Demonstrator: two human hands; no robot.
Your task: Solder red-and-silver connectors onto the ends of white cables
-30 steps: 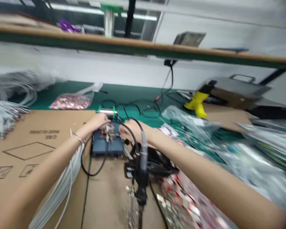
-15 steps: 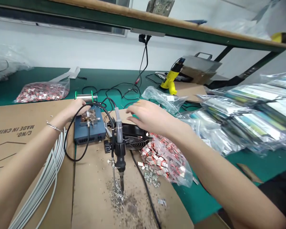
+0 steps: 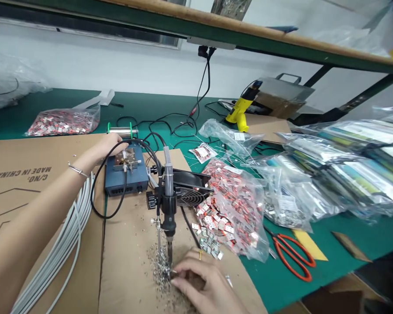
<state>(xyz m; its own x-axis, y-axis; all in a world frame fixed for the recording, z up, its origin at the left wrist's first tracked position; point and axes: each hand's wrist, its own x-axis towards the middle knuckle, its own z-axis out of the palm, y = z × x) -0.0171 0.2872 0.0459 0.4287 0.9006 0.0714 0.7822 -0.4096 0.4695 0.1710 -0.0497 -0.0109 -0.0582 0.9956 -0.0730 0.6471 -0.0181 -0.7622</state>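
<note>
A person's two bare hands work over cardboard (image 3: 124, 266) laid on a green table (image 3: 265, 285). At centre, a soldering iron (image 3: 169, 205) is clamped upright, tip down, above a scatter of silvery scraps (image 3: 157, 272).

The right hand (image 3: 209, 279) is at the near side, just right of the iron's tip. Its thumb and index finger are drawn close with a small gap between, the other fingers curled. A glint at the fingertips may be a small metal piece, but whether anything is gripped, I cannot tell.

The left hand (image 3: 109, 145) reaches far and left, to a blue box (image 3: 126, 185) with a metal block (image 3: 127, 159) on top, just in front of a spool (image 3: 120, 130). Its fingertips are partly hidden behind a black cable (image 3: 100, 187), so its grip cannot be told.

Right of the iron stand a black fan (image 3: 190, 187), loose metal pieces (image 3: 211, 246) and a clear bag (image 3: 231, 196) of red-and-white parts. Orange-handled scissors (image 3: 294, 257) lie farther right; white cables (image 3: 57, 257) run under the left arm.

The step in hand seems to be fine fingertip work beside the tip. The next move calls, I judge, for a steady right hand, with its fingers clear of the possibly hot metal
</note>
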